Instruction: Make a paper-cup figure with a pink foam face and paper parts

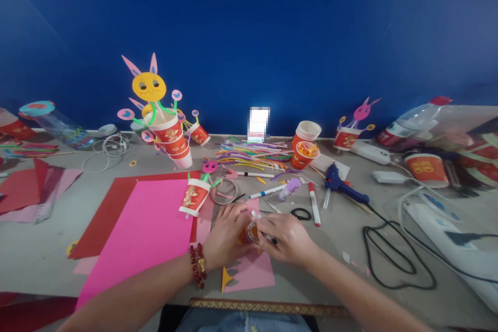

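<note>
Gently now: a small ring, a pen and two busy hands

Close to the middle of the near edge of the tabletop (327, 254) lies pale pink paper (259, 276), with a pointy yellow scrap (226, 281) at its near left corner. The paper looks thin and easy to crease, so press it flat. A small ring (249, 234) is over that paper, between the hands. The left hand (229, 231) is cupped close to it; I cannot tell if it grips or just presses. The right hand (287, 236) has its fingers closed around a pen (274, 240). The ring seems light, stiff and maybe slippery: hold its outside rim. The pen should be light too; pinch it low. Farther off stands a red cup (195, 196); fuzzy sticks (249, 156) lie toward the far edge.
</note>
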Available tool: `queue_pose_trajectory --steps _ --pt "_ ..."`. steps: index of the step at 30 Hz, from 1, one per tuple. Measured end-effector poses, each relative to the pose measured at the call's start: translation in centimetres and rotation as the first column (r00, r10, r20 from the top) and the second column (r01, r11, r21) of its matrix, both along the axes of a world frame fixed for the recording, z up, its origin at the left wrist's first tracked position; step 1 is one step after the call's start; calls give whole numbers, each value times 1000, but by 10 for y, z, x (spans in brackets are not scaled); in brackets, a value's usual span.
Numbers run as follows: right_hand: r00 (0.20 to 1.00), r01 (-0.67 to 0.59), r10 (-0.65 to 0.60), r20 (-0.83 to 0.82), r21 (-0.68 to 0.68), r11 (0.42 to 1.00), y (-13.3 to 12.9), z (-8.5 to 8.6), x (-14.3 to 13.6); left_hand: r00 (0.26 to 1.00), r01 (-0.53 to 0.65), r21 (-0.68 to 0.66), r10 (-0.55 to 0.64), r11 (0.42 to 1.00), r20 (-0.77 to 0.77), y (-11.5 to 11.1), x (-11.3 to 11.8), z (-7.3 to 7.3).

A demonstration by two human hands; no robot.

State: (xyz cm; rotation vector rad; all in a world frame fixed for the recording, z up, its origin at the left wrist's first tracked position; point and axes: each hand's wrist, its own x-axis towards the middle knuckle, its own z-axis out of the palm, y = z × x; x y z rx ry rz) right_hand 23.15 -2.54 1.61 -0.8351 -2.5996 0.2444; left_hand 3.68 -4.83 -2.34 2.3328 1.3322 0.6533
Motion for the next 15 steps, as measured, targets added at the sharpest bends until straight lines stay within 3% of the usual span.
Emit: queue_pose_trajectory --steps 4,11,15 --pt "1000 11 -11 2 -8 1000 0 4 -3 1000 -10 24 10 1000 8 0 0 -4" --pt "951 125 -146 -272 -96 988 0 3 13 1000 -7 -8 7 1000 1 0 0 -2" --pt "951 132 -169 -260 -154 979 -4 0 20 1000 -15 -18 16 1000 20 0 1 1"
